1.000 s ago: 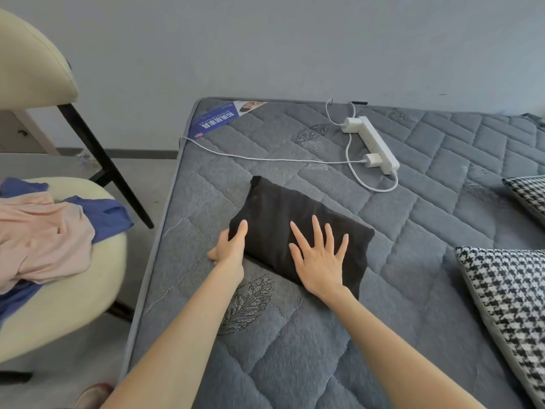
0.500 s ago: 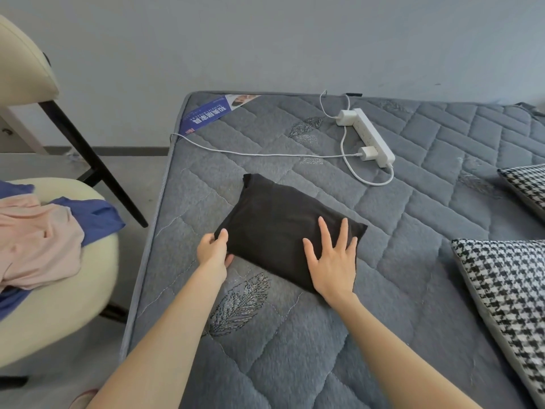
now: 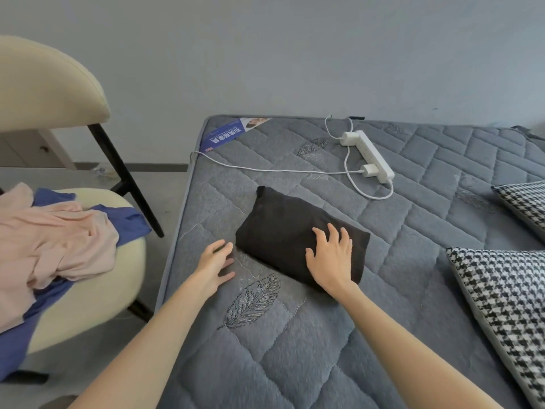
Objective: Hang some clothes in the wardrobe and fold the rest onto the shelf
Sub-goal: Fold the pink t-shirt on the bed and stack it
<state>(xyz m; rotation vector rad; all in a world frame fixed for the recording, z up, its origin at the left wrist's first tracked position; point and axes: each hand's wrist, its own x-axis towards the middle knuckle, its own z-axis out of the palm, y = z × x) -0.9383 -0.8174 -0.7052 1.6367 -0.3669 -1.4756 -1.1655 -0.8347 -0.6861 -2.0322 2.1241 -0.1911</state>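
Fold step, likely near done: black garment (image 3: 283, 228) lies folded on bed (image 3: 265, 349), near left edge. Right hand (image 3: 333, 261) spread, pressing its near end; left hand (image 3: 215, 262) loose, empty, just beside. Next: scoop bundle level, carry to shelf.

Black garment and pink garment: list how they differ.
The black garment is folded into a compact rectangle; the pink garment lies crumpled and unfolded. The black garment sits on the mattress; the pink garment is heaped on the chair, over a blue garment. The right hand rests on the black garment; no hand touches the pink garment. Both are plain-coloured clothes, and neither is hung.
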